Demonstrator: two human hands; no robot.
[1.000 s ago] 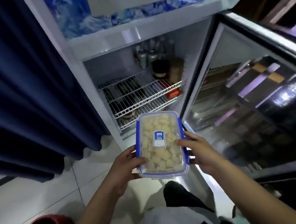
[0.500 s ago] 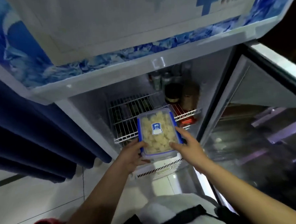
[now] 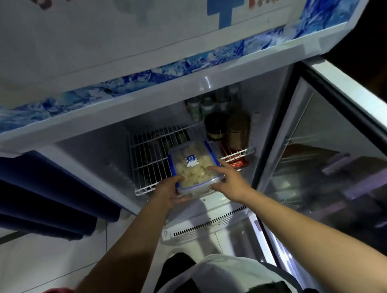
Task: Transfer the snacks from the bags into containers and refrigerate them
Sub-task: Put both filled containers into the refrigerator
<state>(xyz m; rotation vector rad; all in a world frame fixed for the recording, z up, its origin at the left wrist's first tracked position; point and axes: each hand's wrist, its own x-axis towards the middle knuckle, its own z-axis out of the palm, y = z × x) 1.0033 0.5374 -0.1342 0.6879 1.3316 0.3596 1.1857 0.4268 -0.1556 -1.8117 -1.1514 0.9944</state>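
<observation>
Since half a second ago I see the container point(image 3: 194, 166) carried forward onto the front of the wire shelf point(image 3: 150, 153) inside the fridge point(image 3: 94, 156). Its lid is on, pale snacks showing through. My left hand point(image 3: 168, 190) grips its near left corner; my right hand point(image 3: 228, 180) holds the near right edge, fingers resting on the lid. Two jars point(image 3: 227, 126) stand behind.
</observation>
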